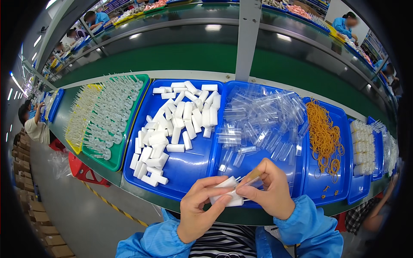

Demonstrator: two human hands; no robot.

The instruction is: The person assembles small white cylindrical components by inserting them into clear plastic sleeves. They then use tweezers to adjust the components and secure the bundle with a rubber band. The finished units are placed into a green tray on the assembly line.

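Note:
My left hand [204, 204] is closed around white blocks [232, 200] near the table's front edge, thumb and fingers pressing them together. Thin, pale stick ends poke out beside the blocks. Against their right side, my right hand [271, 189] pinches a clear plastic piece [254, 177] with a brownish tint at its upper end. Its exact shape is partly hidden by my fingers. Just beyond my hands lie a blue tray of loose white blocks [174, 116] and another of clear plastic pieces [262, 116].
Tan rubber bands [322, 133] fill a blue tray on the right. Green [144, 86] and yellow [74, 146] trays on the left hold many thin-stemmed clear parts. White bundled parts [362, 146] stand far right. A metal post [248, 43] rises behind the trays. Co-workers sit at other benches.

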